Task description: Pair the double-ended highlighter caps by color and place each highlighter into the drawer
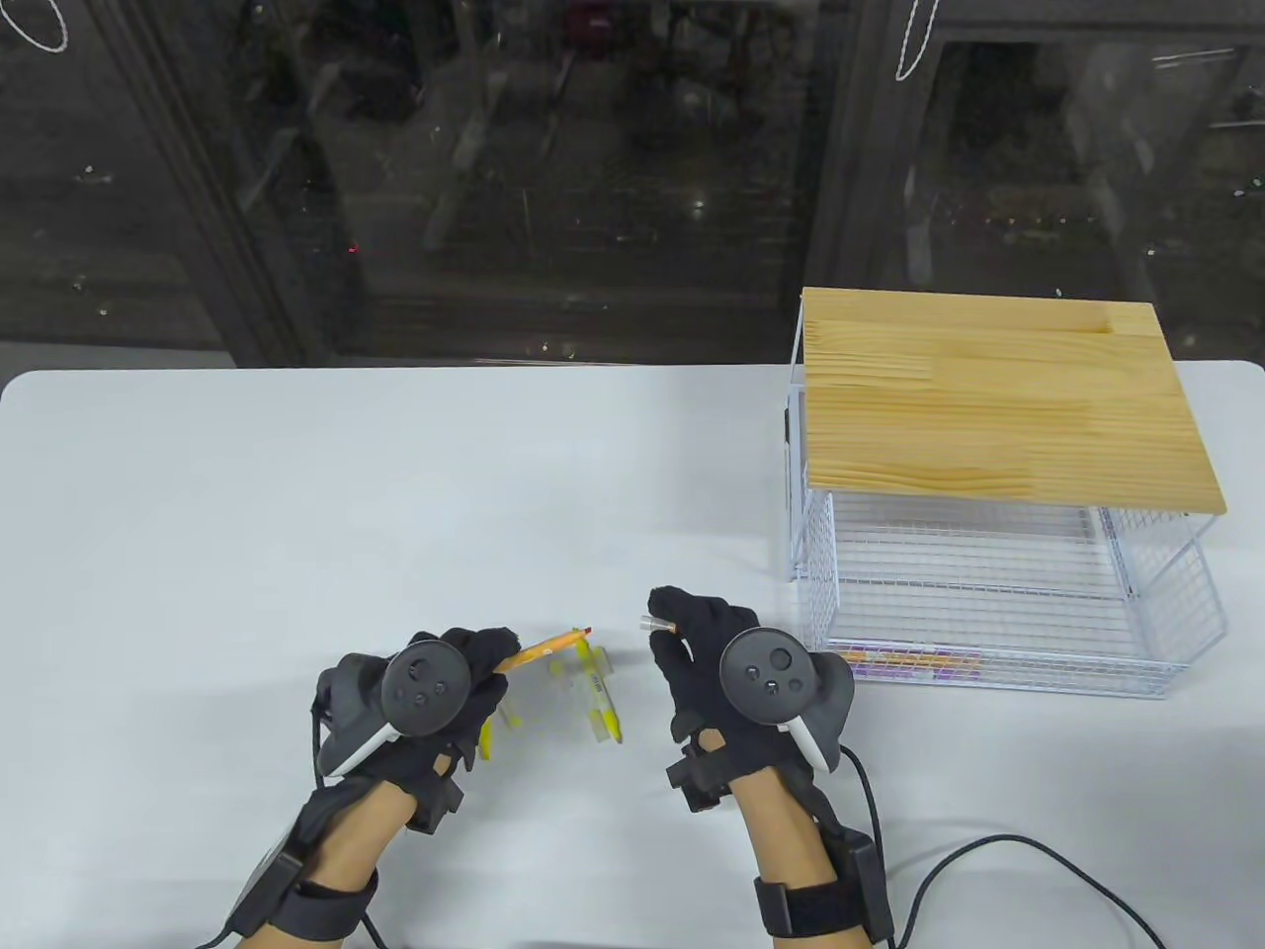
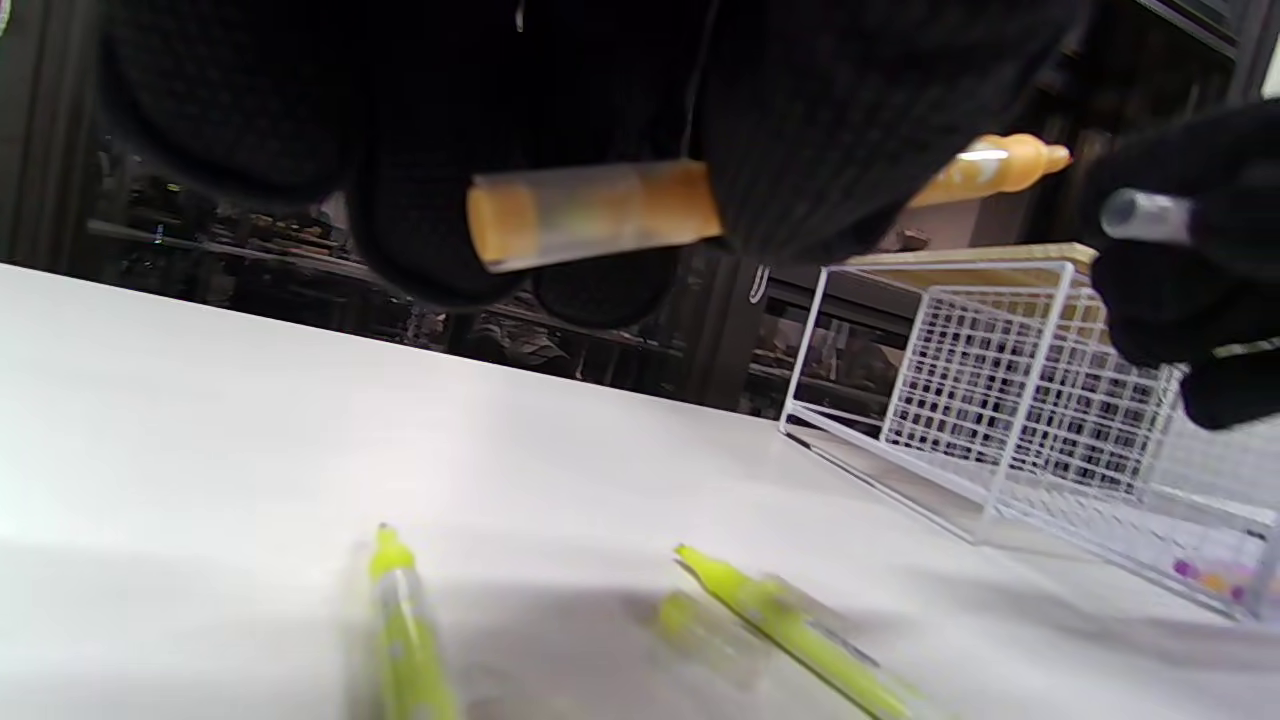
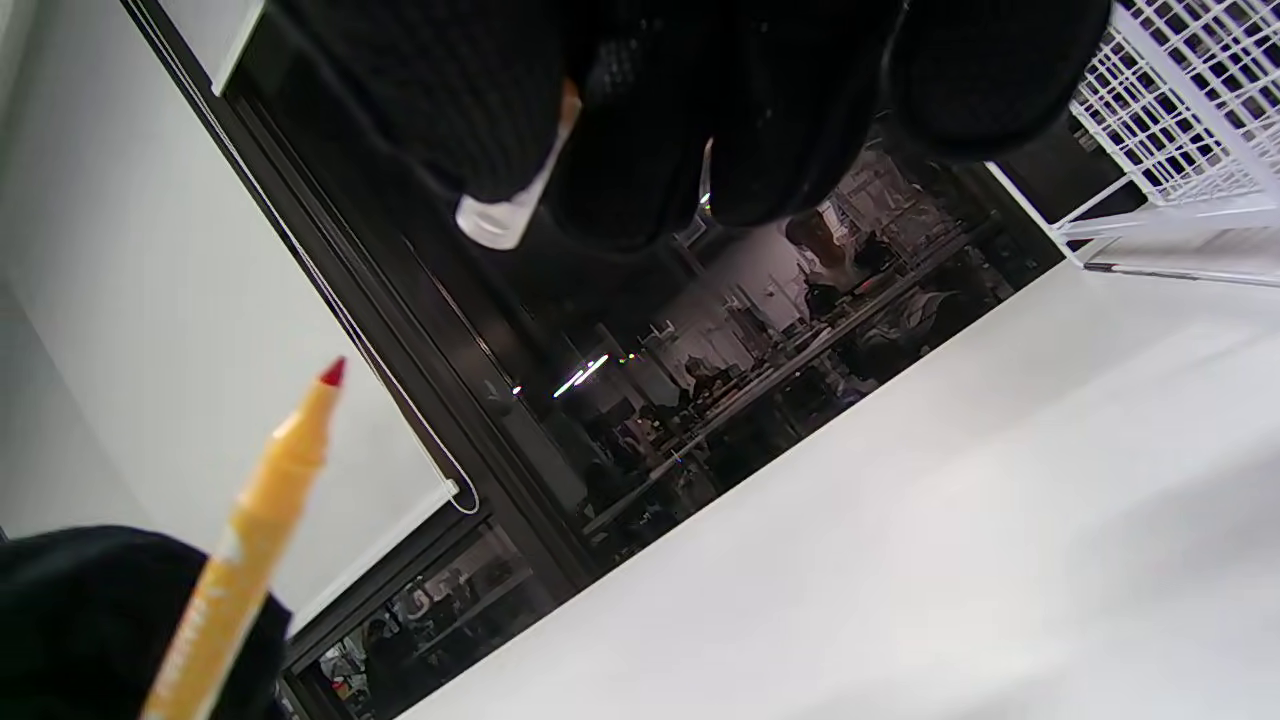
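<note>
My left hand (image 1: 450,682) grips an orange highlighter (image 1: 542,649) above the table, its bare red tip pointing right; the left wrist view shows a clear cap on the orange highlighter's (image 2: 600,210) other end. My right hand (image 1: 692,638) pinches a clear cap (image 1: 655,624) with an orange end, held a short way right of that tip; the cap (image 3: 500,215) shows between the gloved fingers in the right wrist view. Two yellow highlighters (image 1: 603,702) (image 1: 486,736) and loose clear caps lie on the table between my hands. The white wire drawer (image 1: 988,603) stands pulled out at right.
The drawer unit has a wooden top (image 1: 998,395), and several capped highlighters (image 1: 914,664) lie along the drawer's front edge. A black cable (image 1: 988,850) runs from my right wrist across the white table (image 1: 296,514). Dark glass stands behind the table.
</note>
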The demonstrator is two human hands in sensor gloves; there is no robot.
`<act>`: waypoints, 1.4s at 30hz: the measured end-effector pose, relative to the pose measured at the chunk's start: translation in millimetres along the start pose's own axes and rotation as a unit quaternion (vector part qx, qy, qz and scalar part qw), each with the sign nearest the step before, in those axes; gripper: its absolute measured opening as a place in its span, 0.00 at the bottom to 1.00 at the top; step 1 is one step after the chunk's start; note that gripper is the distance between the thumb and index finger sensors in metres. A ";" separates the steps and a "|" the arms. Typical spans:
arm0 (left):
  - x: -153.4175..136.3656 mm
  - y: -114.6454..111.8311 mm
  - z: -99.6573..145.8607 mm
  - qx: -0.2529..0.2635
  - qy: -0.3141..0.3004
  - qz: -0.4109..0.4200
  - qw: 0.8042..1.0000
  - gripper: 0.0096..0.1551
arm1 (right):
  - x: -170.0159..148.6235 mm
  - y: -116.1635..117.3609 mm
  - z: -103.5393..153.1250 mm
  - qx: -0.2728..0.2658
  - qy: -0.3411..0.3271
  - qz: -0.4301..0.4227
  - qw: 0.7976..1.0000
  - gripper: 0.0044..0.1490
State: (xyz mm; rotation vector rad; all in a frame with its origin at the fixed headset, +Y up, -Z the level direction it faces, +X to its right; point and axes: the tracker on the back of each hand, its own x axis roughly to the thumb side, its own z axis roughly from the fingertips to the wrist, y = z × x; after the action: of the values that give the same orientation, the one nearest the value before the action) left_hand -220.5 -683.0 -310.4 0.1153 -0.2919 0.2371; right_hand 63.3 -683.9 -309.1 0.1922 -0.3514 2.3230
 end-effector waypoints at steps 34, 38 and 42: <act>13.3 -9.5 -1.5 -0.003 -0.031 -0.012 0.999 0.27 | -7.3 31.0 -1.9 0.114 -0.014 0.008 0.993 0.29; 12.4 -10.3 -2.1 -0.003 -0.038 -0.006 0.999 0.27 | -8.2 30.6 -2.1 0.116 -0.016 0.012 0.993 0.29; 12.9 -13.3 -2.9 -0.009 -0.053 -0.001 0.999 0.26 | -10.3 31.8 -2.5 0.120 -0.019 0.027 0.992 0.29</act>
State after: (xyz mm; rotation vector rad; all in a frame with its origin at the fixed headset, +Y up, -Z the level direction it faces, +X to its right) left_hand -204.4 -692.6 -310.4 0.1102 -0.3986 0.2262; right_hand 47.6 -711.4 -320.1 0.3501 -0.0949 2.4138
